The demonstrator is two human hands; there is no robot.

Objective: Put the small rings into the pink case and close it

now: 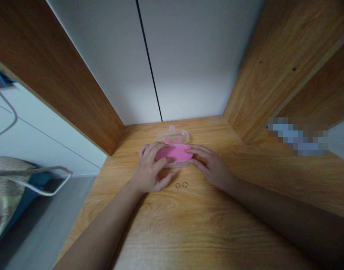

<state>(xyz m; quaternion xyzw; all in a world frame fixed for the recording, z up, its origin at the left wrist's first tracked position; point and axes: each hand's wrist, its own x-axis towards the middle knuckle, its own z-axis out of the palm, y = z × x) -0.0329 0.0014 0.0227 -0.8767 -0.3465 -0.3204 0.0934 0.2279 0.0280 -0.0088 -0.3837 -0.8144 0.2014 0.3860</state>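
Note:
A small oval plastic box (178, 164) lies on the desk before me, its clear lid (173, 135) tipped open toward the back wall. Bright pink fills the box as an inner tray (177, 152), and a pink strip shows at the lid. My left hand (151, 167) reaches over the box's left end, fingers apart and thumb clear of it; what lies beneath the fingers is partly hidden. At the right end, my right hand (211, 167) grips the box between thumb and fingers. Small thin dark rings (178, 185) lie on the desk just in front.
Wooden side panels (76, 75) stand left and right of the desk (166, 232), with a white wall (189, 75) behind. A white bent tube (56, 193) and fabric sit beyond the left edge. On the right lies a pixelated patch (298, 137).

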